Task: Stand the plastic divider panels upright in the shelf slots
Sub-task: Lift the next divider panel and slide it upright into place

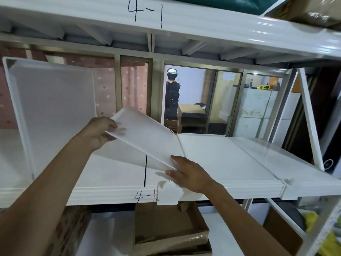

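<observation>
A translucent white plastic divider panel (145, 137) is tilted over the middle of the white shelf (114, 174), its right edge down near the shelf seam. My left hand (100, 130) grips its upper left edge. My right hand (186, 172) holds its near lower corner by the shelf's front lip. Another divider panel (53, 108) stands upright at the shelf's left end. Two more panels (221, 156) lie flat on the shelf to the right. A white plastic clip (167, 194) hangs on the front lip under my right hand.
The upper shelf beam (203, 23) marked "4-1" runs overhead. A slanted white brace (311, 122) stands at the right end. Cardboard boxes (169, 230) sit on the level below. Behind the shelf, a person (171, 93) stands beyond a glass partition.
</observation>
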